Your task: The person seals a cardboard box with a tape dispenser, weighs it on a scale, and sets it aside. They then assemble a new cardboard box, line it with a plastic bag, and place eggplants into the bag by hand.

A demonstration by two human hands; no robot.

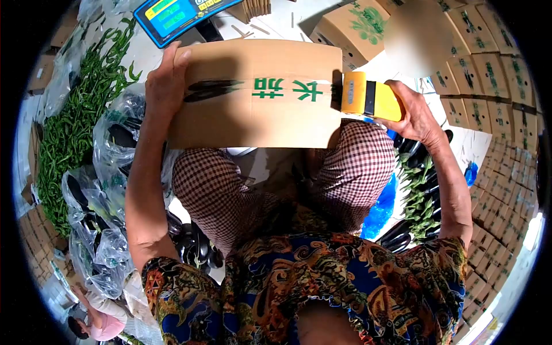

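Note:
A closed cardboard carton (230,123) lies across my knees, its top printed with green characters and a dark long eggplant picture. My left hand (165,83) grips its left end, thumb over the top edge. In my right hand (417,112) is a yellow tape dispenser (386,103) with a black band. Its front sits right at the carton's right end, over the dark patch there. The fingers wrap round the far side of the dispenser and are partly hidden.
A digital scale (175,20) stands beyond the carton. Green peppers (75,138) are heaped at left beside bagged eggplants (86,195). More eggplants (417,190) lie at right, near stacked cartons (494,109). Another carton (351,31) stands ahead. A person (100,319) is at lower left.

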